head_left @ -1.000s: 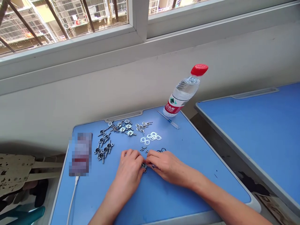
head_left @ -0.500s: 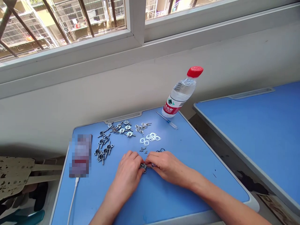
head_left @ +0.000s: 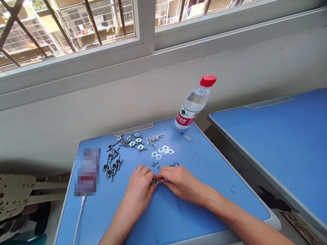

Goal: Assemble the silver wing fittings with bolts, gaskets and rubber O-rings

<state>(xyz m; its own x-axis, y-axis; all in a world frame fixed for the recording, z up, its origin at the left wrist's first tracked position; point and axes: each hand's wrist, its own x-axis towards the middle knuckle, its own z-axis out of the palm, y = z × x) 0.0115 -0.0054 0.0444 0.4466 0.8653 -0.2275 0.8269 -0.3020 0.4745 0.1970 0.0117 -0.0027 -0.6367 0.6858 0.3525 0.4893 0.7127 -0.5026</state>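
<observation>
Left hand (head_left: 140, 183) is holding a metal part (head_left: 155, 183); right hand (head_left: 181, 179) is touching it, grip unclear; screws (head_left: 155, 164) are lying beyond.

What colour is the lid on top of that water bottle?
The lid on the water bottle is bright red, seen best in the head view.

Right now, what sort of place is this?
Probably a classroom-like room, perhaps doubling as a workroom: two blue-topped desks, small silver metal fittings in clusters, and a white-framed window with dark bars.
</observation>
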